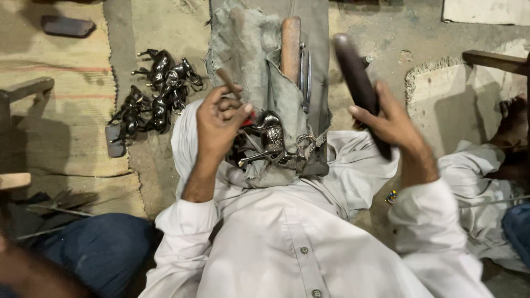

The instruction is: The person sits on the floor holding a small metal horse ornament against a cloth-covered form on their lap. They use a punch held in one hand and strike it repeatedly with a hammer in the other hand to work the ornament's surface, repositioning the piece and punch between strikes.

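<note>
My left hand (220,120) grips a short wooden-handled tool (226,78), its tip down against a shiny metal horse figurine (269,144) that lies on a grey cloth (248,49) over my lap. My right hand (393,124) is raised to the right, closed around a long dark wooden stick (356,77) that points up and away. The stick is apart from the figurine. I wear white clothing.
Several dark metal horse figurines (157,91) lie in a pile on the floor at the upper left beside a woven mat (61,99). A wooden handle (291,47) and metal blades rest above the cloth. Another person's blue-trousered knee (94,248) is at lower left, a bare foot (513,118) at right.
</note>
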